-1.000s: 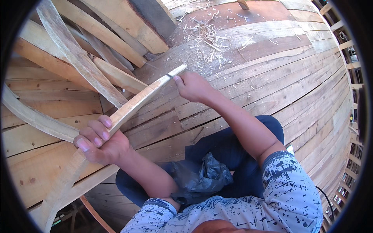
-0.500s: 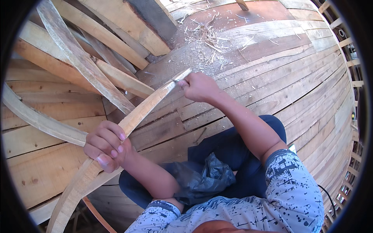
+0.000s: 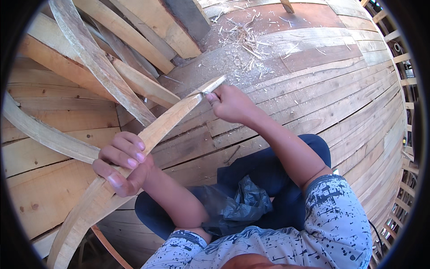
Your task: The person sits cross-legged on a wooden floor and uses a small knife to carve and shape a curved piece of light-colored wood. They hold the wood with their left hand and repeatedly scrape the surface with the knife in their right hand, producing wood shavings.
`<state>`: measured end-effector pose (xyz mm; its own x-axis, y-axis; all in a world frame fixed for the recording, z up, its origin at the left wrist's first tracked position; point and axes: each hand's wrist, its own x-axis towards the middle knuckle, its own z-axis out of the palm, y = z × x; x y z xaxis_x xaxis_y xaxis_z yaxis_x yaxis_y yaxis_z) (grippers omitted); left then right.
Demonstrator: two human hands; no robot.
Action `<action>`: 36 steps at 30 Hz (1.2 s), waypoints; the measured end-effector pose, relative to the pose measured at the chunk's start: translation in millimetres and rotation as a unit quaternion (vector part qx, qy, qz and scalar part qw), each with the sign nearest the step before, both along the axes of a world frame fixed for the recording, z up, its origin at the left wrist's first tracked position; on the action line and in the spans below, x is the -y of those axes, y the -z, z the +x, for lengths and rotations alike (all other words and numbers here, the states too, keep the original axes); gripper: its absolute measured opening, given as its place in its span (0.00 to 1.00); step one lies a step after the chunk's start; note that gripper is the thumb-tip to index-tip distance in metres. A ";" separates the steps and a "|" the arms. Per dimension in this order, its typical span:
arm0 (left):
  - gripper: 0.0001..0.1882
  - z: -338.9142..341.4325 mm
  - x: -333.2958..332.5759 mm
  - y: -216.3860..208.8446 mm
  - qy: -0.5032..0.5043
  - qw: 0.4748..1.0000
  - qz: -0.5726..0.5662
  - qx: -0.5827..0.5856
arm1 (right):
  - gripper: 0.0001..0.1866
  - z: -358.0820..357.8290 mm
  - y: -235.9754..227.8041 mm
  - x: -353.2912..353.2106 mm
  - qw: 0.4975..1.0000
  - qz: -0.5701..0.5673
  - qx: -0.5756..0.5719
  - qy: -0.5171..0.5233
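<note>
A long, curved length of pale wood (image 3: 168, 123) slants from the lower left up to a narrow far tip. My left hand (image 3: 123, 163) is wrapped round its middle, with the fingers over the top. Near the tip, my right hand (image 3: 233, 103) is closed in a fist on a knife (image 3: 195, 93). Its thin blade reaches left across the wood's face; the handle is hidden inside the fist. The face around the blade looks pale and freshly cut.
Wood shavings (image 3: 246, 42) litter the plank floor (image 3: 304, 98) ahead. Loose beams (image 3: 89, 54) lean in a heap at the far left, beside another curved timber (image 3: 49, 139). A dark plastic bag (image 3: 246, 201) rests on my lap. Slatted framing (image 3: 403, 197) runs along the right edge.
The wood's tip has shifted slightly right and farther away. My right hand moved a little with it, and more of the blade shows across the wood. The left fingers have spread slightly.
</note>
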<state>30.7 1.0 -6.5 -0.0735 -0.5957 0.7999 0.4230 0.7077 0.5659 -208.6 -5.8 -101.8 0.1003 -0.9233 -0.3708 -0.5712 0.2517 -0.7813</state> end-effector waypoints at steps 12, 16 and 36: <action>0.07 7.0 4.1 1.0 0.057 0.998 -0.006 0.019 | 0.21 -27.5 27.3 13.5 0.996 0.009 -0.074 0.055; 0.07 -0.6 7.5 -1.1 0.037 0.999 -0.016 0.018 | 0.23 -3.0 -17.3 2.2 1.000 0.008 0.012 -0.023; 0.08 7.7 -2.2 -0.1 -0.011 0.999 0.032 -0.010 | 0.36 -35.1 -77.2 -0.4 0.988 -0.080 0.046 0.120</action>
<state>38.4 3.2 -6.4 -0.0436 -0.6465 0.7617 0.4187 0.6804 0.6015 -243.7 -5.4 -24.6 -0.1028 -0.9705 -0.2180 -0.4346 0.2410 -0.8678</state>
